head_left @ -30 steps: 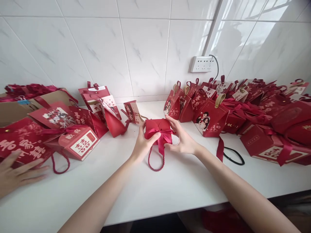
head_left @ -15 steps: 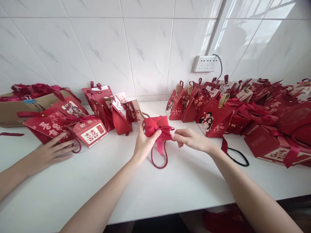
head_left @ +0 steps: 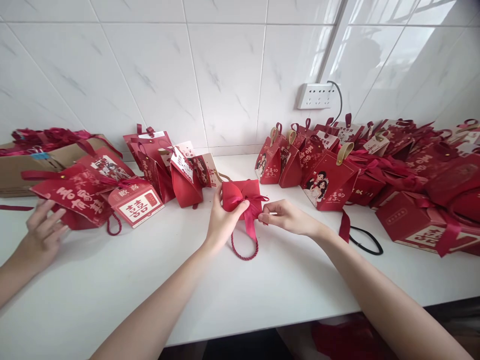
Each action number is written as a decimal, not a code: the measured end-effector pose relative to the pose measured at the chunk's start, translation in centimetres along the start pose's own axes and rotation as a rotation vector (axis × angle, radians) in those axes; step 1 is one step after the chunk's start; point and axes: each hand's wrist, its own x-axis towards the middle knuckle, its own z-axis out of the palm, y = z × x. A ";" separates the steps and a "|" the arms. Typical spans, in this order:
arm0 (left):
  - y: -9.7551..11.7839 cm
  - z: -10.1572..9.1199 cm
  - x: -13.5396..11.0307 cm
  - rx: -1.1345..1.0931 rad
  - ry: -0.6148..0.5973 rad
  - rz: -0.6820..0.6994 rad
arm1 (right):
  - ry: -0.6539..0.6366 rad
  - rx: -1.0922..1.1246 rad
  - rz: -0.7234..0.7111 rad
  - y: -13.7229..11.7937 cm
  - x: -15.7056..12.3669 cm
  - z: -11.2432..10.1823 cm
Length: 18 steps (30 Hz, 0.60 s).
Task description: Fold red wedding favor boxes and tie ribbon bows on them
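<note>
Head view: red box (head_left: 252, 188) gripped by left hand (head_left: 220, 218) mid-worktop (head_left: 225, 300), ribbon (head_left: 249, 227) pressed under thumb. Right hand (head_left: 287, 216) curled at box's right edge; ribbon pinch can't be confirmed. Ribbon could be loosened by an off-side tug, box dented by over-squeezing.

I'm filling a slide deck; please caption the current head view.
Left hand holding a red box with a ribbon bow, right hand by the bow's edge, more red boxes either side.
</note>
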 end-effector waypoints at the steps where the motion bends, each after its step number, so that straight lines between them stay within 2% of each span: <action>1: 0.0 0.0 0.0 0.002 0.004 0.001 | -0.012 0.008 -0.006 0.0 0.0 0.0; 12: 0.0 -0.1 0.3 -0.019 0.013 0.008 | -0.103 0.015 0.001 -0.3 -0.3 -0.7; 15: 0.2 -0.1 0.2 -0.010 0.002 0.017 | 0.063 0.075 0.006 0.0 0.0 -0.7; 18: 0.7 -0.1 -0.1 0.015 -0.016 0.025 | 0.299 0.193 -0.099 0.5 0.4 -0.2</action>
